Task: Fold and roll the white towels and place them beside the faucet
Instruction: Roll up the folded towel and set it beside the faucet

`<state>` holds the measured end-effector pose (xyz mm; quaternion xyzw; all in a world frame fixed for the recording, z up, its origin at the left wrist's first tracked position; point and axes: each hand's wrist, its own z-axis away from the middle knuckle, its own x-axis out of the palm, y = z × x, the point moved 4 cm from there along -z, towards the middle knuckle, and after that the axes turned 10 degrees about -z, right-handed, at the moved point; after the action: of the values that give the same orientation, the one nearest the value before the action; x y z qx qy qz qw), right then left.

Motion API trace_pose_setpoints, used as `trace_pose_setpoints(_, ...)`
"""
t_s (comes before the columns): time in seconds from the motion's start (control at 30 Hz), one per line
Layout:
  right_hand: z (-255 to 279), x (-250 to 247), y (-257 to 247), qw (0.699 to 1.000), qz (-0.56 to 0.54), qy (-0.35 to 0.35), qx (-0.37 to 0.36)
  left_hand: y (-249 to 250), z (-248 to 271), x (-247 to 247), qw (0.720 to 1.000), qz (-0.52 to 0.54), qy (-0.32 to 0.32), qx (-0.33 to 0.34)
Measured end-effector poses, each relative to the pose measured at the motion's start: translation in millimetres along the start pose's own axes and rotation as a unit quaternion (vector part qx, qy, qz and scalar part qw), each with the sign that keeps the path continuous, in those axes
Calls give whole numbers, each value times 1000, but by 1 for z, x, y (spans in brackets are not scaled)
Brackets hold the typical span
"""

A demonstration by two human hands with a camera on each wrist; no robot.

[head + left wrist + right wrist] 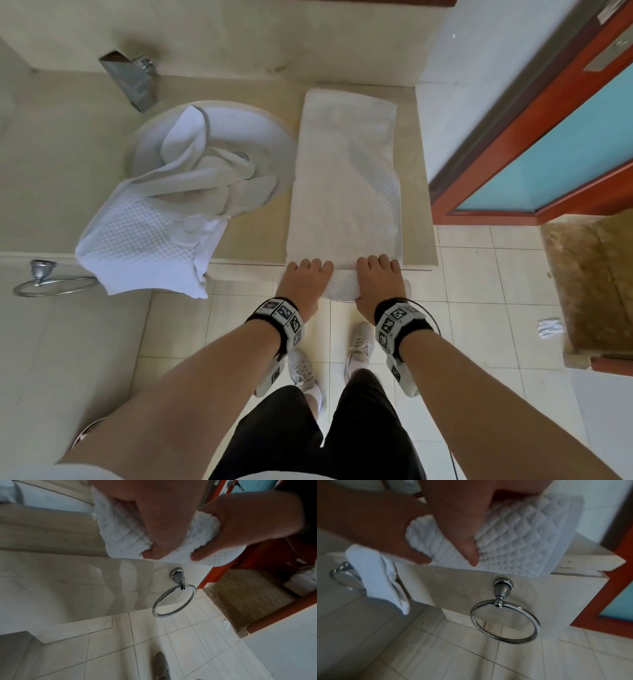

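Note:
A white waffle towel (342, 178), folded into a long strip, lies lengthwise on the counter to the right of the sink. Its near end is curled into a small roll (342, 286) at the counter's front edge. My left hand (304, 279) and right hand (378, 278) grip that roll side by side, fingers over the top. The wrist views show each thumb under the roll (123, 534) (513, 540). A second white towel (154, 219) lies crumpled in the sink and hangs over the counter front. The chrome faucet (132, 80) sticks out of the back wall above the sink.
The round white sink (239, 123) sits left of the strip. Chrome towel rings (44, 282) (505, 620) hang on the counter front below my hands. A red-framed door (534, 137) and a brown mat (596, 274) are at the right. Bare beige counter (51, 154) lies left of the sink.

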<state>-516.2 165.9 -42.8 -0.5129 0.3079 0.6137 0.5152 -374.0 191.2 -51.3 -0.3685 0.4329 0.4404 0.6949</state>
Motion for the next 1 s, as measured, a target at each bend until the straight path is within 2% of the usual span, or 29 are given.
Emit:
trace_pose_setpoints(0.17,12,8,-4,997,13,68,15,2,-9,-15,999,50,21,2)
trace_pose_setpoints(0.27,6,9,-7,992,-9,116,39,2,-10,-16,999,28,38,10)
trace_pose_setpoints(0.37,-3,9,-8,996,-36,57,52,2,-7,-13,998,-32,58,-5)
trace_pose_setpoints(0.47,-7,8,-10,998,-41,-6,42,6,-5,-6,994,-27,96,-39)
trace_pose_setpoints(0.53,-9,3,-11,999,-36,-2,20,6,-10,-6,994,-8,96,-51)
trace_pose_setpoints(0.6,-10,4,-8,999,-33,7,10,4,-19,-8,998,11,49,-40)
trace_pose_setpoints(0.67,-10,6,-4,998,-26,55,9,0,-27,-10,999,22,6,-29)
trace_pose_setpoints(0.77,-14,10,2,994,7,108,14,-7,-38,-14,999,21,-13,-34)
trace_pose_setpoints(0.9,-25,11,2,994,34,99,10,-8,-39,-12,999,30,-9,-33)
trace_pose_setpoints(1.0,-35,10,2,1000,-2,13,-5,-6,-33,-7,999,7,14,-44)
